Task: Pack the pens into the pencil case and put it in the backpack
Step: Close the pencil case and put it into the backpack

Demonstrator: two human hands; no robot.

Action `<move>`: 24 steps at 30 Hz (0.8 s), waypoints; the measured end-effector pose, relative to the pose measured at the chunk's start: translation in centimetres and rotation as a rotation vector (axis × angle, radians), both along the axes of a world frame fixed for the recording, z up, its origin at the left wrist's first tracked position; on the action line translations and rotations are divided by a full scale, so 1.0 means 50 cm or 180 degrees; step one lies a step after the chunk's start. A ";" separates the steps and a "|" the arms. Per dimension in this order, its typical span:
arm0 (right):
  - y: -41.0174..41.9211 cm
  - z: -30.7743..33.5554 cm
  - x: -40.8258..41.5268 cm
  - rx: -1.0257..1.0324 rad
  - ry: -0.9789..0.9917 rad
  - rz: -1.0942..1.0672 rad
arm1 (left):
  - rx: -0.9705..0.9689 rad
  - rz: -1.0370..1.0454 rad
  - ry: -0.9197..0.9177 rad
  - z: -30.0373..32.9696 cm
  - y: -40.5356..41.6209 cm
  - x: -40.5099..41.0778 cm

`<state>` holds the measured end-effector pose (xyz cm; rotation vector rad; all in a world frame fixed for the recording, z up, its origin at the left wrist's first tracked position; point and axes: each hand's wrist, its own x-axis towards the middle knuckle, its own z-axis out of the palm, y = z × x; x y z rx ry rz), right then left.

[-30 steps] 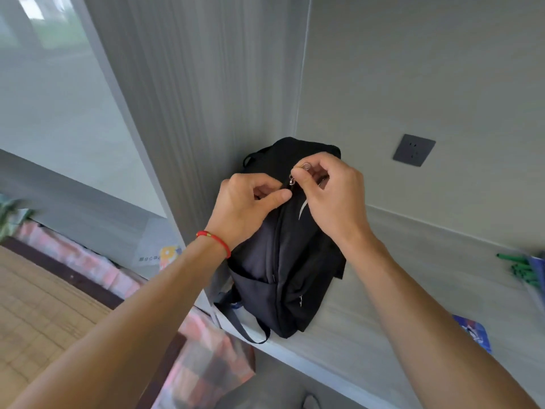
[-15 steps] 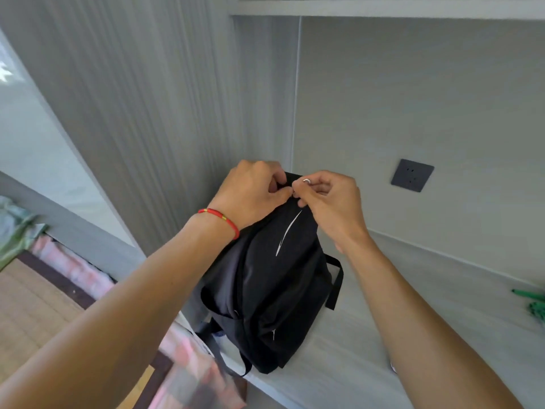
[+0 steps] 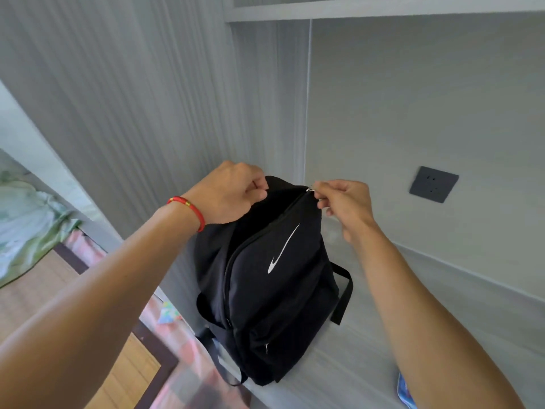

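A black backpack (image 3: 277, 290) with a white swoosh stands upright on the grey desk (image 3: 383, 335), against the left wall panel. My left hand (image 3: 233, 193), red bracelet on the wrist, grips the fabric at the bag's top left edge. My right hand (image 3: 343, 203) pinches the small metal zipper pull (image 3: 309, 189) at the top right. Between the two hands the main zipper gapes, showing a dark slit. No pens or pencil case are in sight.
A dark wall socket (image 3: 433, 184) sits on the back wall to the right. A blue item (image 3: 405, 391) lies on the desk by my right forearm. A shelf edge (image 3: 383, 7) runs overhead. Left and below the desk are a bed with pink checked cloth (image 3: 182, 364) and green bedding (image 3: 26, 222).
My hands, together at the bag's top before, have drawn apart. The right one has pulled the zipper pull to the right and the top has opened. The view has tilted upward.
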<state>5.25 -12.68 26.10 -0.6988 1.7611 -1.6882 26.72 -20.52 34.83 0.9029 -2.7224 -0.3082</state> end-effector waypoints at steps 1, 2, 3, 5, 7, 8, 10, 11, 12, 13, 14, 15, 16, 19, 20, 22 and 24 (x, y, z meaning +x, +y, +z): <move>-0.008 -0.007 -0.009 0.0044 -0.0072 -0.0013 | 0.0017 0.0020 -0.0003 0.003 -0.004 0.005; -0.014 -0.015 -0.018 0.0086 -0.0144 -0.0026 | 0.0035 0.0038 -0.0013 0.006 -0.009 0.010; -0.021 -0.023 -0.027 0.0135 -0.0206 -0.0029 | 0.0039 0.0068 -0.0028 0.008 -0.013 0.016; -0.032 -0.046 -0.044 0.0286 -0.0287 -0.0015 | -0.0002 0.0152 -0.0038 0.014 -0.022 0.031; -0.041 -0.078 -0.061 0.0493 -0.0322 -0.0012 | -0.0092 0.0245 0.0004 0.020 -0.032 0.045; -0.043 -0.097 -0.068 0.0609 -0.0362 -0.0025 | -0.0135 0.0292 0.0037 0.022 -0.037 0.050; -0.043 -0.140 -0.079 0.0851 -0.0483 -0.0071 | -0.0220 0.0394 0.0098 0.022 -0.045 0.058; -0.041 -0.164 -0.083 0.0981 -0.0546 -0.0076 | -0.0260 0.0452 0.0121 0.021 -0.049 0.060; -0.036 -0.189 -0.086 0.1115 -0.0612 -0.0068 | -0.0294 0.0505 0.0145 0.019 -0.052 0.061; -0.031 -0.214 -0.087 0.1236 -0.0688 -0.0058 | -0.0313 0.0557 0.0167 0.016 -0.056 0.062; -0.024 -0.239 -0.087 0.1331 -0.0755 -0.0062 | -0.0318 0.0604 0.0187 0.012 -0.058 0.063; -0.018 -0.260 -0.087 0.1407 -0.0782 -0.0069 | -0.0321 0.0634 0.0201 0.008 -0.060 0.063; -0.013 -0.278 -0.086 0.1469 -0.0780 -0.0065 | -0.0323 0.0641 0.0199 0.004 -0.060 0.062; 0.000 -0.303 -0.081 0.1469 -0.0941 0.0118 | -0.0271 0.0648 0.0198 -0.007 -0.057 0.059; 0.006 -0.302 -0.083 0.1369 -0.1090 0.0231 | -0.0238 0.0663 0.0231 -0.008 -0.056 0.059; 0.024 -0.284 -0.099 0.1006 -0.1406 0.0481 | -0.0251 0.0658 0.0290 -0.008 -0.055 0.058; 0.048 -0.254 -0.128 0.0404 -0.1637 0.0840 | -0.0274 0.0668 0.0339 -0.008 -0.055 0.059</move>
